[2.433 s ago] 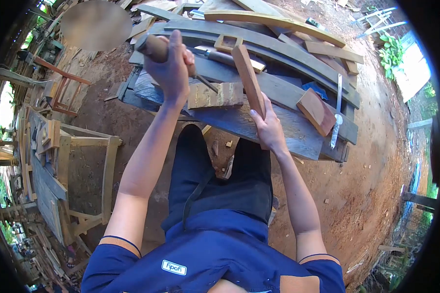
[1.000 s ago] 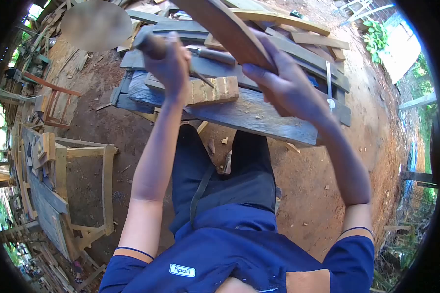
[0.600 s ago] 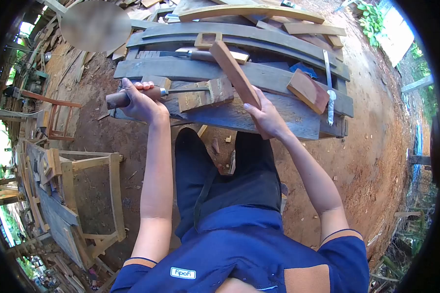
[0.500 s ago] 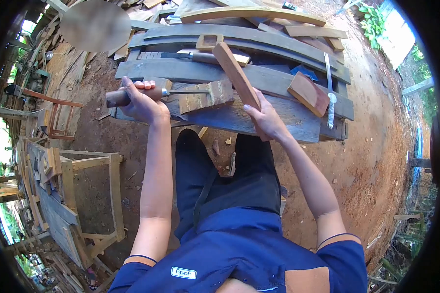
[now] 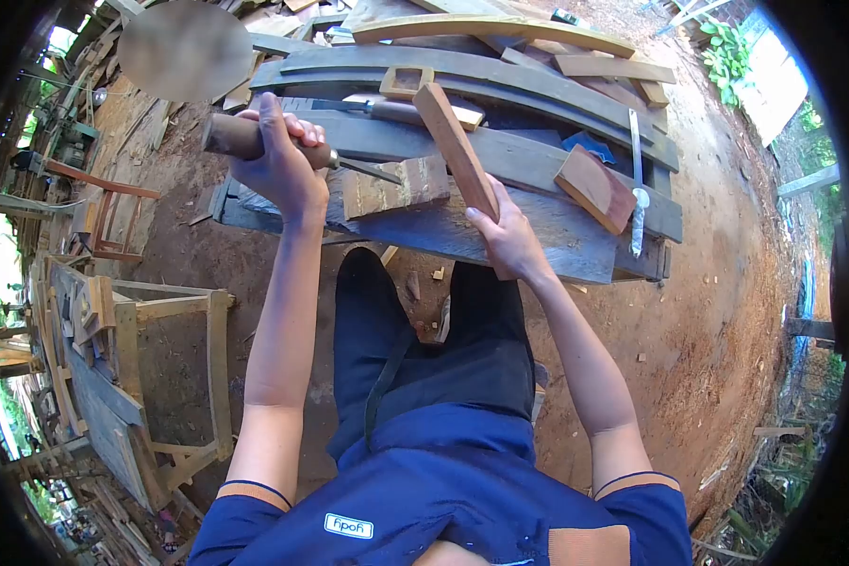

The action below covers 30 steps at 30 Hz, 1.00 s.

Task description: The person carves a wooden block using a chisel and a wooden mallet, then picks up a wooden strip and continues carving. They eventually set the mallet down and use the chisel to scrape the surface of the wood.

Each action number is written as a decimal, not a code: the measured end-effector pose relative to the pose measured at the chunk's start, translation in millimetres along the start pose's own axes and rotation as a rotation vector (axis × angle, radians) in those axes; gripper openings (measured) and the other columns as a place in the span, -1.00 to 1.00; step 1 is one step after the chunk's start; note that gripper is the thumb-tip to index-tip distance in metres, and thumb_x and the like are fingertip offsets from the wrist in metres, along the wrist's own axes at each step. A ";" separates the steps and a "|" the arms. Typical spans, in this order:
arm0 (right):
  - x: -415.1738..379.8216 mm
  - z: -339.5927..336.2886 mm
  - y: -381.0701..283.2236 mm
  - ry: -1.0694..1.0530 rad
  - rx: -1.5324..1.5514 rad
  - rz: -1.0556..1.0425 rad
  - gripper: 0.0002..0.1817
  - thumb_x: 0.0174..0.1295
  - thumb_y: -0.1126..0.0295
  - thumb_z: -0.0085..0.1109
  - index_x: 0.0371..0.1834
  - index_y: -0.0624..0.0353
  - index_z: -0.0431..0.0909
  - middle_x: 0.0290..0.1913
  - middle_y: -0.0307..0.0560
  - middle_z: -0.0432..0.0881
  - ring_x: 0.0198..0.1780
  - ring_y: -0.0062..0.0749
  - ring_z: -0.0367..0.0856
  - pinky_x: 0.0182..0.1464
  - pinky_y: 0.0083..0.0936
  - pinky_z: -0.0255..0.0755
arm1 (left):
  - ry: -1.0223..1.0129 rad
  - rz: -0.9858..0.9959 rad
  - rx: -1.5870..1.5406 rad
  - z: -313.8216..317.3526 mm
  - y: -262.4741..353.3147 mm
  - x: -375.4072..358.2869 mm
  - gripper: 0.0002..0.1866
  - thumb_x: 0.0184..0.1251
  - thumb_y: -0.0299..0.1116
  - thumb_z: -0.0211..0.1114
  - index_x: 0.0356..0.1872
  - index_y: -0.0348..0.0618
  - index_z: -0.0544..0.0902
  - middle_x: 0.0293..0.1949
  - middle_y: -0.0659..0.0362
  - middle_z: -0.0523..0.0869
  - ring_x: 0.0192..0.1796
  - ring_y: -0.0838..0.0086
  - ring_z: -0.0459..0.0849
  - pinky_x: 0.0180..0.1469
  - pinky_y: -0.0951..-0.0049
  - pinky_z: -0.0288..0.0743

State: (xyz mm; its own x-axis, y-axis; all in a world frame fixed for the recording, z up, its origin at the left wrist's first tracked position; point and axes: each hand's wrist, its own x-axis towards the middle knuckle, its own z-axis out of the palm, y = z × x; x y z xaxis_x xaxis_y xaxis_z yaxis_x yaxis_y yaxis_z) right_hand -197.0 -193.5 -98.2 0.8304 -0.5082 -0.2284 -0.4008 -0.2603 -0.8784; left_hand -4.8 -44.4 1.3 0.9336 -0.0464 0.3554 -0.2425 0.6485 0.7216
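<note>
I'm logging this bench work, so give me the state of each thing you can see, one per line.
Left hand: shut on the chisel.
Chisel: tilted, tip at the small block.
Small block: lying flat on the bench.
Right hand: shut on the wooden bar.
Wooden bar: slanted over the bench.

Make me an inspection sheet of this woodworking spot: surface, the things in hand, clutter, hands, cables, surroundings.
Surface: weathered plank bench, wood chips on it.
Job's things: chisel, blade tip at the pale wood block; reddish wood stick raised at a slant above the bench.
Clutter: curved slats, a reddish offcut, a metal tool, a square wooden frame.
Hands: left hand wrapped around the chisel handle; right hand gripping the stick's lower end.
Cables: nothing seen.
Surroundings: bare earth ground, wooden frames at left, plants beyond.
</note>
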 end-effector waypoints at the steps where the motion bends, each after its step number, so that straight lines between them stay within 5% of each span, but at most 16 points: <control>1: 0.1 -0.1 -0.3 -0.008 0.012 0.022 -0.30 0.29 0.14 0.10 0.49 -0.12 0.10 0.03 0.32 0.62 0.04 0.16 0.65 0.11 -0.14 0.47 | -0.008 0.006 0.021 0.3 -1.5 -1.0 -0.75 0.37 -0.40 0.32 -0.37 -0.04 0.37 -0.65 0.28 0.46 -0.66 0.61 0.43 -0.59 0.51 0.37; 11: -1.6 -3.6 -7.9 -0.038 0.047 0.074 -0.32 0.31 0.13 0.10 0.49 -0.10 0.12 0.03 0.27 0.62 0.01 0.07 0.66 0.10 -0.15 0.47 | -0.081 0.039 0.132 15.9 -9.9 -12.7 -0.76 0.36 -0.46 0.31 -0.35 -0.06 0.36 -0.65 0.28 0.44 -0.67 0.61 0.41 -0.57 0.51 0.38; 15: 12.9 -12.0 -17.1 -0.011 0.071 -0.072 -0.40 0.42 0.04 -0.05 0.46 0.03 0.19 0.13 0.24 0.55 0.09 -0.15 0.58 0.12 -0.28 0.43 | -0.153 0.076 0.261 28.7 -11.2 -25.1 -0.78 0.33 -0.49 0.32 -0.31 -0.10 0.39 -0.61 0.27 0.49 -0.67 0.63 0.47 -0.63 0.59 0.37; 21: -46.6 -77.0 -195.7 0.063 0.203 -0.718 -0.45 0.47 0.11 -0.06 0.44 0.13 0.24 0.19 0.04 0.53 0.14 -0.41 0.49 0.14 -0.46 0.38 | -0.199 0.287 0.510 35.4 -26.6 -27.9 -0.79 0.30 -0.51 0.34 -0.31 -0.15 0.42 -0.56 0.27 0.55 -0.65 0.65 0.52 -0.62 0.63 0.40; 22: -49.8 -82.6 -205.1 0.069 0.196 -0.728 -0.45 0.47 0.11 -0.06 0.44 0.13 0.24 0.19 0.04 0.53 0.14 -0.41 0.49 0.14 -0.46 0.38 | -0.200 0.219 0.506 37.5 -26.6 -29.1 -0.79 0.26 -0.44 0.39 -0.25 -0.20 0.49 -0.46 0.17 0.64 -0.48 0.55 0.63 -0.42 0.54 0.49; 24: -54.0 -89.4 -219.0 -0.056 0.098 -0.884 -0.28 0.36 0.02 0.13 0.44 0.23 0.21 -0.19 -0.06 0.68 -0.39 -0.45 0.64 -0.30 -0.48 0.53 | -0.218 0.164 0.494 38.4 -26.9 -27.5 -0.73 0.19 -0.39 0.44 -0.19 -0.26 0.56 -0.32 0.04 0.74 -0.28 0.40 0.76 -0.18 0.43 0.59; 25: -60.6 -90.2 -222.9 0.070 -0.369 -0.853 -0.34 0.33 0.11 0.18 0.41 0.19 0.27 -0.15 0.00 0.67 -0.29 -0.38 0.67 -0.19 -0.44 0.55 | -0.216 0.171 0.490 38.5 -27.9 -25.7 -0.73 0.19 -0.39 0.44 -0.19 -0.26 0.56 -0.32 0.04 0.74 -0.28 0.40 0.76 -0.18 0.43 0.59; 27: -48.4 -84.3 -216.2 0.033 -0.711 -0.849 -0.39 0.32 0.17 0.21 0.38 0.16 0.33 -0.17 0.01 0.67 -0.26 -0.34 0.67 -0.12 -0.43 0.53 | -0.218 0.368 0.549 39.2 -27.4 -28.0 -0.73 0.19 -0.39 0.43 -0.19 -0.26 0.56 -0.35 0.05 0.74 -0.29 0.37 0.77 -0.20 0.41 0.59; 30: -57.4 -98.6 -231.0 -0.023 -0.519 -0.815 -0.41 0.36 0.20 0.17 0.39 0.21 0.32 -0.06 0.07 0.67 -0.16 -0.29 0.67 -0.02 -0.40 0.52 | -0.210 0.281 0.548 41.9 -24.1 -26.7 -0.74 0.18 -0.38 0.42 -0.19 -0.25 0.56 -0.35 0.05 0.74 -0.28 0.36 0.77 -0.19 0.40 0.58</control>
State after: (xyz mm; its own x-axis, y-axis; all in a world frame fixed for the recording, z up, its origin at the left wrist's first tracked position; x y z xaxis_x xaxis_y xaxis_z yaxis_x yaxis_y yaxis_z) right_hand -190.2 -185.1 159.2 0.9344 0.0032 0.3563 0.1850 -0.8590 -0.4775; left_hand -34.9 -90.6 -0.7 0.7570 -0.1156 0.6431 -0.6211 0.1785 0.7632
